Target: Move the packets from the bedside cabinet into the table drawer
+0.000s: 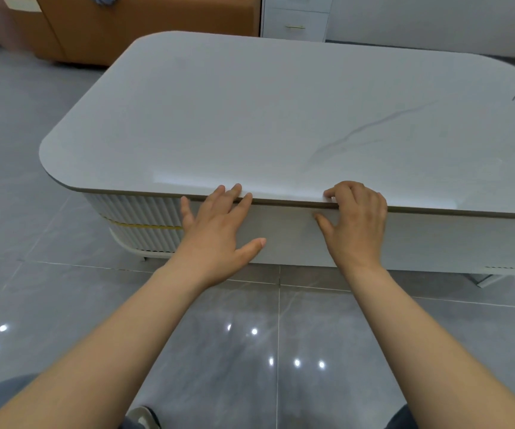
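We note: left hand point(216, 239) flat, fingers straight and spread, holding nothing, pressed on closed white flat-fronted table drawer point(284, 233). Right hand point(355, 224) curls over grey-veined white stone tabletop point(281, 119) edge above the drawer.

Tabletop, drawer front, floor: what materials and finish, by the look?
The tabletop looks like a marble-pattern slab, maybe sintered stone: white, satin sheen, faint grey veins, thin dark edge. The drawer front is a smooth white panel, likely lacquered board: no grain or handle visible. The floor is glossy grey tile: grout lines, sharp lamp reflections.
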Action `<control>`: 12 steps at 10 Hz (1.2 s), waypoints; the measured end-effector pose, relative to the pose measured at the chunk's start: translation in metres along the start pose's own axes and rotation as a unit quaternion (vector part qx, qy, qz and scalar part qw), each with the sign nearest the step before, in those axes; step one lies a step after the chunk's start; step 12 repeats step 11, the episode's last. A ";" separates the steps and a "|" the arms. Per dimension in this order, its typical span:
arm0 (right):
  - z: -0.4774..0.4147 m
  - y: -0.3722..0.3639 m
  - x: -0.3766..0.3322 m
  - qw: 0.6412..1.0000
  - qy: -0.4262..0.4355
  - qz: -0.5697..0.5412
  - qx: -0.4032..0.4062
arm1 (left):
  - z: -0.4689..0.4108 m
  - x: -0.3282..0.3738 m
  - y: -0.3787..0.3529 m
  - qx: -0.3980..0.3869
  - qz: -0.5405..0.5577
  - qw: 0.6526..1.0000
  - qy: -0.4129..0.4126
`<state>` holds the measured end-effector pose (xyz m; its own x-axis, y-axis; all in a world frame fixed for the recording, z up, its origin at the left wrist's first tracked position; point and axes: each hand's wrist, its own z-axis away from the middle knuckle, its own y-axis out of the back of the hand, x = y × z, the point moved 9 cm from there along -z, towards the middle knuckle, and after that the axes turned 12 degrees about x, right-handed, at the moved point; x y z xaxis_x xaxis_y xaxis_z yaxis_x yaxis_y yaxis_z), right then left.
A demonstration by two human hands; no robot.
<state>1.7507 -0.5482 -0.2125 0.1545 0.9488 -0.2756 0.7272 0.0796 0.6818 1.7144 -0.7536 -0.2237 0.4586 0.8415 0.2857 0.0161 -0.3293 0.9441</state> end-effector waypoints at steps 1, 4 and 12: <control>-0.002 -0.002 0.002 1.000 -0.001 0.008 0.002 | 0.000 0.000 -0.001 0.001 -0.002 1.000 0.000; 0.001 -0.015 0.005 0.997 0.035 0.062 -0.003 | 0.000 -0.001 -0.002 -0.001 -0.004 1.000 -0.004; 0.011 0.020 -0.002 0.987 0.008 -0.052 -0.149 | 0.006 0.006 0.031 0.035 0.062 0.997 -0.006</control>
